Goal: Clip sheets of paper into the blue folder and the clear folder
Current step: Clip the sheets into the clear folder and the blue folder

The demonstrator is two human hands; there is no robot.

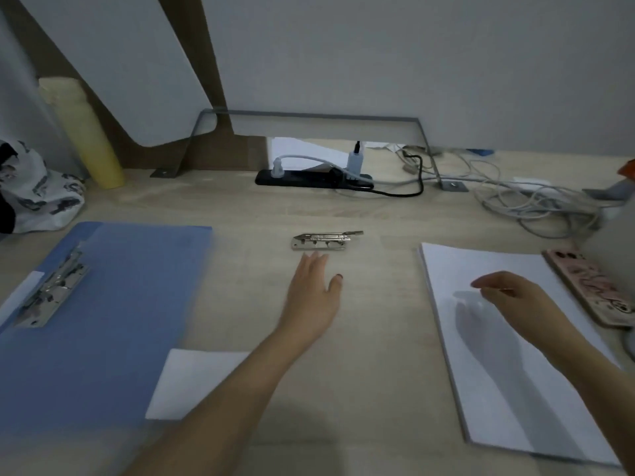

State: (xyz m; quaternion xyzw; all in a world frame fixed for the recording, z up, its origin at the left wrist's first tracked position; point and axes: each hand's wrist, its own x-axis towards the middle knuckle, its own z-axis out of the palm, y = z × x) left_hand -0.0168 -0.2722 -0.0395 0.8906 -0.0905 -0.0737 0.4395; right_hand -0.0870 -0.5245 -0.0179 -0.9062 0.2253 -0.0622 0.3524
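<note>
The blue folder lies open at the left with its metal clip near its left edge. A second metal clip sits in the middle of the desk, on what looks like the clear folder, whose edges are hard to make out. My left hand rests flat just below this clip, fingers stretched toward it, holding nothing. A stack of white paper lies at the right. My right hand hovers over its upper part, fingers loosely bent, empty.
A single white sheet lies by the blue folder's lower right corner. A phone in a patterned case lies right of the stack. A black power strip and tangled cables are at the back, a yellow bottle and patterned cloth at the far left.
</note>
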